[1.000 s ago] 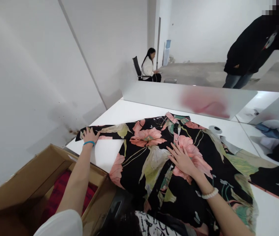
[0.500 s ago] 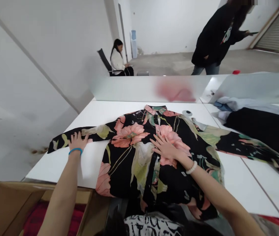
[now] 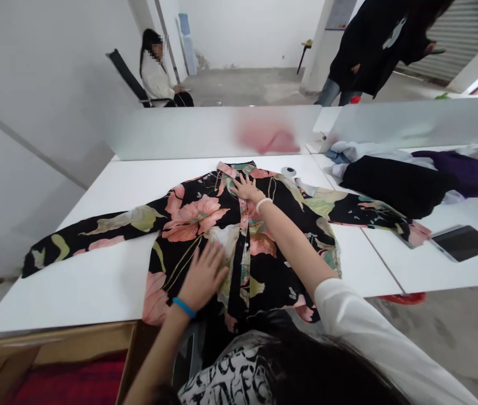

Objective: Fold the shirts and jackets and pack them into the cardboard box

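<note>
A black floral shirt (image 3: pixel 197 219) with large pink flowers lies spread on the white table (image 3: pixel 108 292), its collar toward the far side and both sleeves stretched out sideways. My left hand (image 3: pixel 205 273), with a blue band at the wrist, is over the lower left front of the shirt, fingers apart and slightly blurred; whether it touches the cloth I cannot tell. Flat near the collar and button placket rests my right hand (image 3: pixel 247 188), fingers spread, a white beaded bracelet at its wrist. Neither hand holds anything.
A pile of clothes (image 3: pixel 395 180) and a dark tablet-like device (image 3: pixel 464 243) lie on the right. A frosted divider (image 3: pixel 171 132) runs along the back. An open cardboard box (image 3: pixel 82 343) with red cloth stands at lower left. Two people (image 3: pixel 158 79) are beyond the divider.
My left hand has left the left sleeve and moved right over the shirt front. My right hand has slid up the placket toward the collar. The camera view has shifted right.
</note>
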### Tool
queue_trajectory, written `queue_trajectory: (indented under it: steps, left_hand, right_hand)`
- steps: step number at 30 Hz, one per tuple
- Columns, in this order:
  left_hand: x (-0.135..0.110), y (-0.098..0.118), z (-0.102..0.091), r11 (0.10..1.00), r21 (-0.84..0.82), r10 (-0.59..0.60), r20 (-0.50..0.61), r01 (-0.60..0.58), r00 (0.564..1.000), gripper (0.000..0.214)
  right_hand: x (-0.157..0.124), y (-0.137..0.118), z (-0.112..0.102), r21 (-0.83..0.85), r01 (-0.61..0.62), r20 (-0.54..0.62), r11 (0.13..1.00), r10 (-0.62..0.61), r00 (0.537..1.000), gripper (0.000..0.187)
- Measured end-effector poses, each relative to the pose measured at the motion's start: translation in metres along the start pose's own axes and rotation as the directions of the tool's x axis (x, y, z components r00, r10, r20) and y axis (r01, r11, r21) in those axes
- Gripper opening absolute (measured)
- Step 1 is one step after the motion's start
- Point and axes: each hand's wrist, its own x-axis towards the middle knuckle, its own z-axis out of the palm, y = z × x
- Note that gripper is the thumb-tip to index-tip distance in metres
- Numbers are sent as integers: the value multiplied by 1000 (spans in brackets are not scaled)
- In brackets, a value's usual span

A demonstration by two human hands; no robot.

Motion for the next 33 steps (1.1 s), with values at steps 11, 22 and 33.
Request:
queue_trajectory:
  steps: [11, 22, 33]
  left_hand:
    - [-27, 59, 1, 995, -9, 101, -34, -101, 994, 48]
    - [50, 49, 6, 879, -17, 475, 125, -477, 871, 28]
    - [85, 34, -19, 833, -4, 528, 305, -554, 793, 24]
  right_hand:
    - [48, 20, 32, -12, -224, 129, 974, 224, 966, 65]
    - [52, 26, 41, 20, -193, 45, 981, 192, 980, 64]
    - [49, 26, 47, -14, -221, -63, 975, 220, 974, 61]
